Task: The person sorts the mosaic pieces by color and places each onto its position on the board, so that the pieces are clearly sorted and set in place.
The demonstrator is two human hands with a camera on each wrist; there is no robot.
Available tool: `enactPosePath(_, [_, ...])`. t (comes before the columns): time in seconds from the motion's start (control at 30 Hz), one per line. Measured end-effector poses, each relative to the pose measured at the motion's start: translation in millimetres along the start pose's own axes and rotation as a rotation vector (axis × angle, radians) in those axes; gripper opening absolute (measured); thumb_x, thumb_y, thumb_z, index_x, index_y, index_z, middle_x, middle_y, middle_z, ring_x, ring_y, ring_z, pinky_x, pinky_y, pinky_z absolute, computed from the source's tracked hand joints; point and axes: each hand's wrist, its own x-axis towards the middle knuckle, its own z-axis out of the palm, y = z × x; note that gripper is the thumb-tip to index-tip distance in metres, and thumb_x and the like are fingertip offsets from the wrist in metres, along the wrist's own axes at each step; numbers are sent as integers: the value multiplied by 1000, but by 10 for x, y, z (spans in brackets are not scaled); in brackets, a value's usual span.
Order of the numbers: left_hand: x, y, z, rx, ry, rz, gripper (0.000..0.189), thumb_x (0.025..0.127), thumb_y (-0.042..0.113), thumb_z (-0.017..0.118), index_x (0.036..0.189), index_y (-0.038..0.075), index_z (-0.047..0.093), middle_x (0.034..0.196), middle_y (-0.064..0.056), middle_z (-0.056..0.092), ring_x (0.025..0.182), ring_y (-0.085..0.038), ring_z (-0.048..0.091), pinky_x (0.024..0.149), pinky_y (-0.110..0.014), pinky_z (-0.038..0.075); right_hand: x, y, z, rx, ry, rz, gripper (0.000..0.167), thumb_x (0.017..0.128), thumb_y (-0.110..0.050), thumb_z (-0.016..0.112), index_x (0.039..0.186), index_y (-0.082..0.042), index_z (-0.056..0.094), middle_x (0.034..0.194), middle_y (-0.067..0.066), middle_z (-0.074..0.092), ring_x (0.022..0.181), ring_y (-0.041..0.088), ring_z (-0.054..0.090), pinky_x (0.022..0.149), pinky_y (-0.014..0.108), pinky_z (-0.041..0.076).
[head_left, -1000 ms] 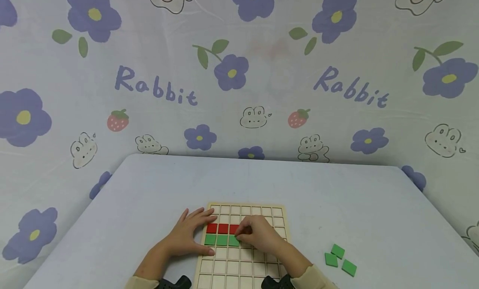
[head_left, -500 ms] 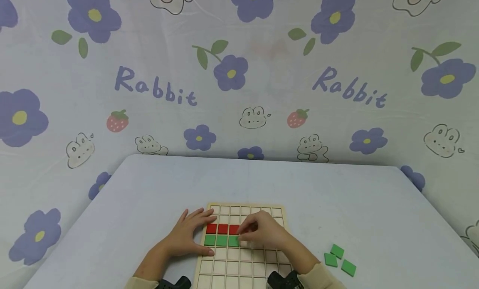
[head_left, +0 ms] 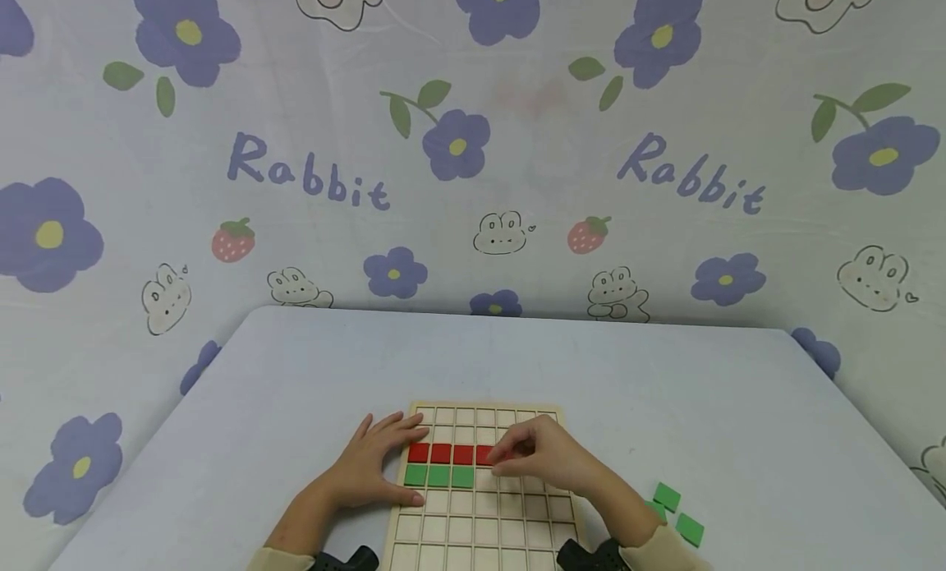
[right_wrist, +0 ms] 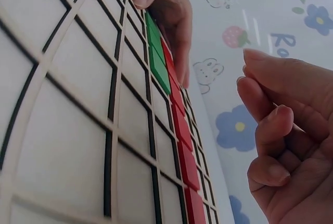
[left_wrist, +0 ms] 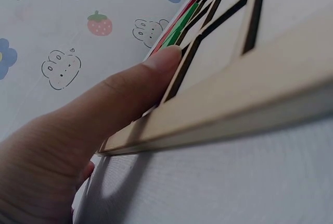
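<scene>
Wooden board (head_left: 451,526): lay flat on the white bench (head_left: 296,390), ruled into squares by raised strips. Carried red tiles (head_left: 440,453) side by side in one row, starting from the left column, with the fourth partly covered in the head view by the right grip (head_left: 547,454). Carried also green tiles (head_left: 439,476), three together, in the neighbouring row nearer the wearer, likewise from the left column. Was touched at the left edge by the left grip (head_left: 369,464), released, with fingers spread and thumb laid across the rim. Saw the right grip clenched over the red row, thumb and forefinger drawn together, other fingers curled, grasping nothing visible; could not make out contact with the tiles below. Saw three loose green tiles (head_left: 691,530) close together on the bench, right of the board, one partly hidden by the right forearm (head_left: 619,501). Saw behind all this a white cloth (head_left: 547,177) printed with purple flowers, strawberries and rabbits.
</scene>
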Motion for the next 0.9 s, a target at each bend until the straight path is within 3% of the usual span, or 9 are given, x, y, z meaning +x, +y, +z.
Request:
enactPosePath(0.37, [-9, -8, -3, 5, 0, 1, 88, 60, 59, 77, 134, 19, 51, 147, -2, 40, 140, -33, 27, 111, -63, 3, -311, 45, -232, -24, 43, 28, 17, 80, -16, 72, 92, -3, 72, 93, 13, 69, 59, 2, 40, 52, 15, 36])
enactPosePath(0.5, [-7, -9, -1, 2, 4, 3, 88, 60, 58, 78, 134, 19, 51, 147, -2, 40, 140, -33, 27, 111, -63, 3, -434, 65, -312, -32, 65, 34, 19, 81, -18, 72, 93, -3, 72, 89, 6, 67, 59, 2, 37, 51, 16, 35])
enactPosePath(0.6, [-3, -9, 3, -1, 2, 4, 88, 60, 58, 78, 134, 20, 51, 148, -2, 40, 140, -33, 27, 112, -63, 2, -529, 69, -370, -42, 73, 42, 22, 81, -20, 72, 94, -2, 71, 87, 2, 67, 60, 1, 39, 52, 16, 37])
enactPosePath(0.8, [-2, -14, -7, 7, -7, 0, 88, 60, 59, 77, 135, 19, 50, 148, -2, 40, 140, -33, 26, 112, -63, 3, -703, 52, -465, -68, 72, 26, 23, 81, -19, 71, 94, 0, 70, 89, 8, 68, 62, -1, 44, 53, 16, 41])
enactPosePath(0.9, [1, -13, -18, 4, -8, 1, 88, 61, 59, 77, 135, 19, 50, 148, -2, 39, 140, -33, 26, 112, -63, 2, -781, 54, -499, -86, 84, 41, 21, 80, -18, 72, 94, -2, 71, 86, 2, 68, 62, -2, 44, 52, 16, 40])
